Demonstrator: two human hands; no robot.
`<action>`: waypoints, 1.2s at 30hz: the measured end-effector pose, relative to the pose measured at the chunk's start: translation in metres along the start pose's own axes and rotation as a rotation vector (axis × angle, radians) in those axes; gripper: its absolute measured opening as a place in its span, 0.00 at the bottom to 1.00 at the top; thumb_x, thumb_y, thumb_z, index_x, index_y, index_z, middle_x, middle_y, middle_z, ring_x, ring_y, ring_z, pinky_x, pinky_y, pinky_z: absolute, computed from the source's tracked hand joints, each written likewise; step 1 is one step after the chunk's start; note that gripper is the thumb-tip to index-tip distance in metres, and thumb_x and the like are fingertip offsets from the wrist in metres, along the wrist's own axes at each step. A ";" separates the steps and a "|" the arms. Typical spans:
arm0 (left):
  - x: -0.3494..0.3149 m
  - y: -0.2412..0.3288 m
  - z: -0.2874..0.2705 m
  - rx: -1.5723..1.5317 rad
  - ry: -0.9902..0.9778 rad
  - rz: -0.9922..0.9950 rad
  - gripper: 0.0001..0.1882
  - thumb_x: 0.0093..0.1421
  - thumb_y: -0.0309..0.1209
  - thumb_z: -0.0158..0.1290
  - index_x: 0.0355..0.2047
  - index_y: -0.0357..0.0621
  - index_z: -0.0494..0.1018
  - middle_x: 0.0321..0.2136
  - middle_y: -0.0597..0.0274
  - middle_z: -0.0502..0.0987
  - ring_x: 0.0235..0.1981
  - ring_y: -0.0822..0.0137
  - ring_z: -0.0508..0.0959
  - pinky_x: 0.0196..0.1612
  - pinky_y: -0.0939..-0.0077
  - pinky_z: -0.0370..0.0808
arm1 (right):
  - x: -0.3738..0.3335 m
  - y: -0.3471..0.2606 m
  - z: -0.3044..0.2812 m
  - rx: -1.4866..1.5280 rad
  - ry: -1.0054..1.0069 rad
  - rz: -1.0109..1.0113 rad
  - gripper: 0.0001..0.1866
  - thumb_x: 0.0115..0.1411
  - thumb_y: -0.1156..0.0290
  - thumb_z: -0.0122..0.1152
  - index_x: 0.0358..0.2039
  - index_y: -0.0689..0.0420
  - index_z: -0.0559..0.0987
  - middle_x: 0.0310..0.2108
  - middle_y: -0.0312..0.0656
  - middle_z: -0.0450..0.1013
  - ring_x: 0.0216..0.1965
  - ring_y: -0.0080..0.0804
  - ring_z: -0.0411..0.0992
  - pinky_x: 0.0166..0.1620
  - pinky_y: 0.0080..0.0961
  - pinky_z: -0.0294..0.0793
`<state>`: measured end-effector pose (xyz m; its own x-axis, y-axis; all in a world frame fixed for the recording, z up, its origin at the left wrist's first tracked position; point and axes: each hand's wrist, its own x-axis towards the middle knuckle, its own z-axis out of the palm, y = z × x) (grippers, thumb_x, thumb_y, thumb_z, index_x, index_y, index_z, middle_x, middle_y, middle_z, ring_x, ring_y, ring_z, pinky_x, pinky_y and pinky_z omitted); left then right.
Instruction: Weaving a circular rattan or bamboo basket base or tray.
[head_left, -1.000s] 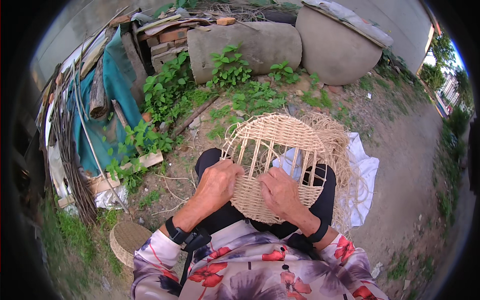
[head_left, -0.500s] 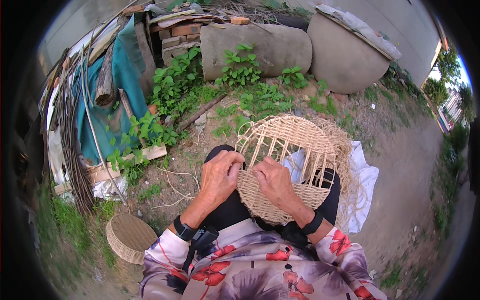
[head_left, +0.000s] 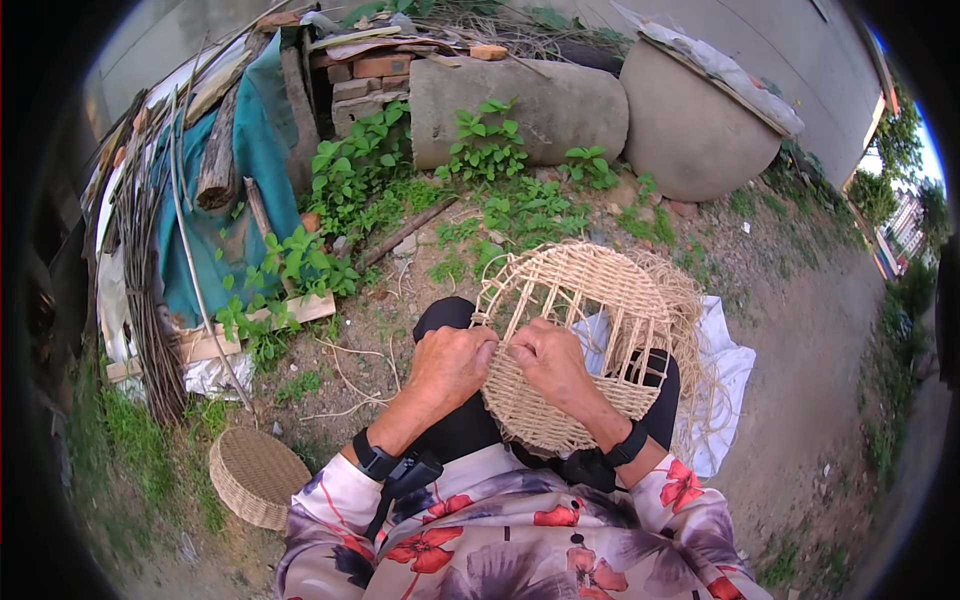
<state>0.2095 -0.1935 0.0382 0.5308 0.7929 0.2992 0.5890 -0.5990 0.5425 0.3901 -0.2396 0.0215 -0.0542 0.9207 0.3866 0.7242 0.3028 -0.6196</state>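
On my lap rests a round, tan woven basket piece (head_left: 540, 405), its near and far parts densely woven and bare stakes showing across its middle. My left hand (head_left: 452, 362) is closed at the left rim, thumb and fingers pinched together; what lies between them is too small to make out. Close beside it, my right hand (head_left: 550, 362) is curled over the weave near the left end of the open band, with its fingertips mostly hidden. Loose tan strands (head_left: 690, 340) hang behind the basket piece's right side, over a white cloth (head_left: 728, 370).
A finished-looking round woven piece (head_left: 258, 478) lies on the ground at lower left. Beyond stand a teal sheet (head_left: 190, 240) over stacked wood, a bundle of thin sticks (head_left: 140, 260), a concrete cylinder (head_left: 530, 110) and a large clay vessel (head_left: 690, 120). Green plants (head_left: 365, 160) grow between.
My left hand has moved slightly down and right, its fist now turned toward the right hand. The right hand stays at the weave. The whole view has shifted a little.
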 end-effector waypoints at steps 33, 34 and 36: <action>0.060 -0.019 0.015 -0.009 -0.264 0.092 0.11 0.53 0.34 0.51 0.26 0.40 0.79 0.27 0.42 0.79 0.32 0.41 0.79 0.38 0.51 0.76 | -0.001 0.019 0.031 0.289 0.099 0.413 0.07 0.52 0.69 0.62 0.28 0.58 0.83 0.21 0.47 0.77 0.24 0.37 0.76 0.32 0.32 0.73; 0.060 -0.019 0.016 -0.003 -0.253 0.101 0.11 0.52 0.34 0.51 0.26 0.40 0.79 0.26 0.42 0.79 0.32 0.41 0.79 0.38 0.51 0.76 | -0.002 0.014 0.030 0.187 0.122 0.390 0.07 0.52 0.69 0.61 0.27 0.58 0.83 0.21 0.50 0.77 0.24 0.43 0.76 0.32 0.36 0.74; 0.059 -0.021 0.015 -0.038 -0.258 0.097 0.11 0.52 0.33 0.51 0.26 0.40 0.79 0.26 0.43 0.79 0.32 0.41 0.79 0.37 0.51 0.76 | -0.002 0.004 0.029 0.086 0.143 0.368 0.07 0.52 0.70 0.60 0.26 0.58 0.82 0.22 0.52 0.76 0.25 0.48 0.77 0.32 0.39 0.74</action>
<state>0.2377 -0.1358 0.0327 0.7242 0.6744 0.1441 0.5072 -0.6624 0.5513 0.3733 -0.2334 -0.0016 0.2982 0.9298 0.2157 0.6170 -0.0153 -0.7868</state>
